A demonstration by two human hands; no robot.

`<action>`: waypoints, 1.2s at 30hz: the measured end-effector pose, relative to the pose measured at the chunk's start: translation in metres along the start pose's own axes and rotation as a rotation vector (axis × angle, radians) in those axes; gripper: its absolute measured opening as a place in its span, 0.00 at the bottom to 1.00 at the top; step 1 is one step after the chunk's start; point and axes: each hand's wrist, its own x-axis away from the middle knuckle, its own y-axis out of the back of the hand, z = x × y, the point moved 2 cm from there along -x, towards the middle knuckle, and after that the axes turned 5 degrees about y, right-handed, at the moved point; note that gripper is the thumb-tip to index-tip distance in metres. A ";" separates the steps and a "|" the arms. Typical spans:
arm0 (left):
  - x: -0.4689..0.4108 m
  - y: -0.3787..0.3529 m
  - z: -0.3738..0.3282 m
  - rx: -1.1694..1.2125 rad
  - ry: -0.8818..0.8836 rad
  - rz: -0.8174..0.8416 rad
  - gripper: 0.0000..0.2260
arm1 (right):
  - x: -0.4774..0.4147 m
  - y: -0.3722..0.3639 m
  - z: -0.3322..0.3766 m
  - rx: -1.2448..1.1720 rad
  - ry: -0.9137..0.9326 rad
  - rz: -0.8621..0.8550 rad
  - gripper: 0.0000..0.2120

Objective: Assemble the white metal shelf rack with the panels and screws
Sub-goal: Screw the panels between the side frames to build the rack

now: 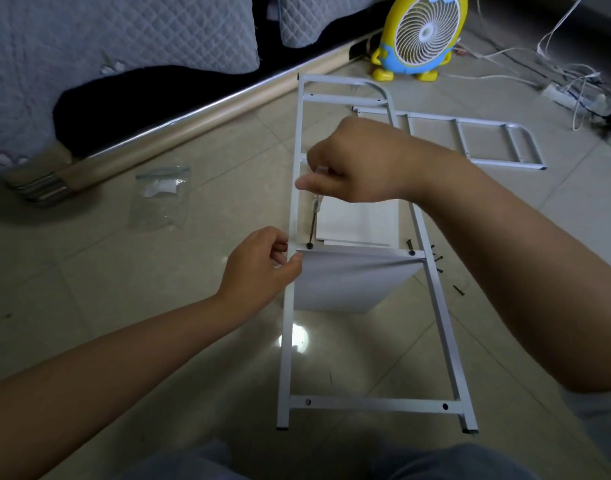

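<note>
A white metal side frame (439, 299) lies in front of me over the tiled floor. A white shelf panel (352, 282) hangs under its middle crossbar. My left hand (259, 265) pinches the frame's left rail and the panel's corner there. My right hand (363, 161) grips the clear handle of a screwdriver (312, 223), whose tip sits on a black screw (309, 245) at the crossbar's left end. Another black screw (412, 253) sits at the right end. Several loose black screws (439, 259) lie on the floor to the right. More white panels (356, 220) lie beneath the frame.
A second white side frame (470, 133) lies on the floor behind. A clear plastic bag (160, 195) lies at the left. A yellow fan (423, 32) stands at the back, cables and a power strip (567, 95) to its right. A sofa edge (179, 123) runs along the left.
</note>
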 end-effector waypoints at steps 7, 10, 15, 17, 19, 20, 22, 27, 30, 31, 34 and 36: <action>-0.001 0.001 -0.002 0.016 0.023 -0.001 0.06 | -0.003 -0.011 0.004 0.075 -0.041 -0.012 0.17; -0.006 0.001 -0.004 0.020 0.037 -0.003 0.06 | 0.002 -0.014 0.003 -0.105 0.001 -0.055 0.19; -0.010 0.001 -0.004 0.001 0.046 -0.004 0.06 | 0.009 -0.002 -0.002 -0.176 0.055 -0.029 0.13; -0.010 0.002 -0.004 -0.006 0.045 -0.004 0.07 | 0.009 0.002 -0.004 -0.147 0.062 0.006 0.13; -0.010 0.002 -0.005 -0.016 0.041 -0.002 0.06 | 0.008 0.002 -0.005 -0.100 0.062 -0.036 0.18; -0.009 0.002 -0.005 -0.015 0.040 -0.001 0.06 | 0.008 0.001 -0.004 -0.058 0.065 -0.082 0.21; -0.006 0.002 -0.006 -0.007 0.039 0.000 0.06 | 0.005 -0.003 0.000 0.020 0.043 -0.133 0.21; -0.003 0.003 -0.006 -0.005 0.038 -0.006 0.06 | 0.002 -0.008 0.008 0.200 -0.173 0.009 0.23; -0.001 0.002 -0.006 -0.023 0.025 -0.021 0.06 | 0.002 -0.009 0.007 0.152 -0.093 0.000 0.14; 0.000 0.002 -0.006 -0.029 0.021 -0.026 0.06 | 0.003 -0.012 0.006 0.090 -0.053 0.005 0.13; 0.005 0.002 -0.005 -0.014 0.007 -0.034 0.07 | 0.011 -0.014 0.008 0.007 0.000 -0.013 0.17; 0.006 0.002 -0.006 -0.007 0.002 -0.037 0.07 | 0.016 -0.011 0.010 0.018 0.038 -0.008 0.20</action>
